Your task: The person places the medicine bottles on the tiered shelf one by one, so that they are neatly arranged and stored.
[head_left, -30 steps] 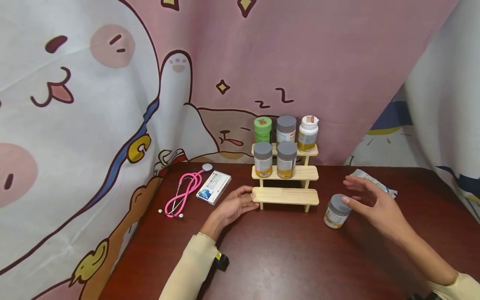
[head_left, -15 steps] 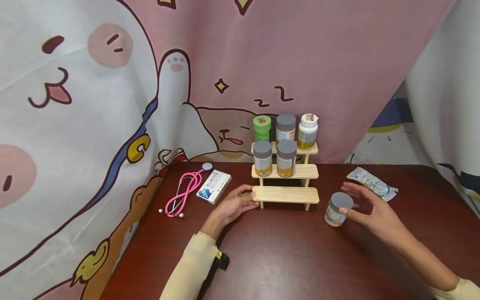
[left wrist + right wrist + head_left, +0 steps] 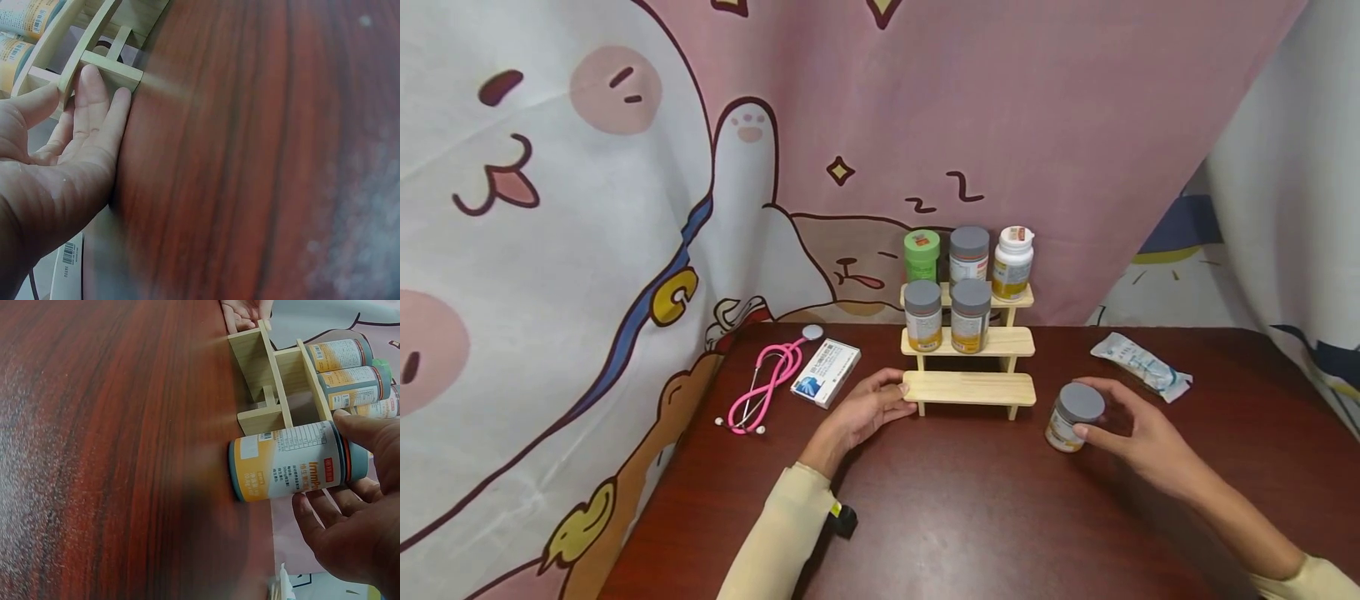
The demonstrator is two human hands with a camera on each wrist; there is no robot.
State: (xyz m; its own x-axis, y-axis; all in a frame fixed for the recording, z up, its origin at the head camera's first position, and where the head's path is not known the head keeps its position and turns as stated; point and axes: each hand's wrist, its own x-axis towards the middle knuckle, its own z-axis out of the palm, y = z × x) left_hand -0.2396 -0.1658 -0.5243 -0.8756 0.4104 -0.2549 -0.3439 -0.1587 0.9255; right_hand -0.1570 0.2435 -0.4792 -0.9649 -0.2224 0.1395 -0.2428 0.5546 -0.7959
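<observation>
A three-step wooden display stand (image 3: 967, 388) stands mid-table. My left hand (image 3: 868, 408) holds the left end of its lowest step, thumb on the board's edge and fingers by the leg, as the left wrist view (image 3: 81, 144) shows. To the right, my right hand (image 3: 1138, 429) grips a grey-lidded supplement jar (image 3: 287, 459) near its top, thumb on one side and fingers on the other. The jar is upright, at or just above the table. Two similar jars (image 3: 923, 317) occupy the middle step. On the top step are a green bottle (image 3: 922, 257), a grey-lidded jar (image 3: 969, 254) and a white bottle (image 3: 1013, 265).
Left of the stand lie a pink stethoscope (image 3: 765, 383) and a white-and-blue medicine box (image 3: 826, 372). A pale plastic packet (image 3: 1142, 365) lies beyond my right hand. A patterned cloth (image 3: 1037, 125) hangs behind the dark red table (image 3: 925, 517).
My right hand has moved left and its fingers have come in around the grey-lidded jar. The left hand stays at the stand's lowest step.
</observation>
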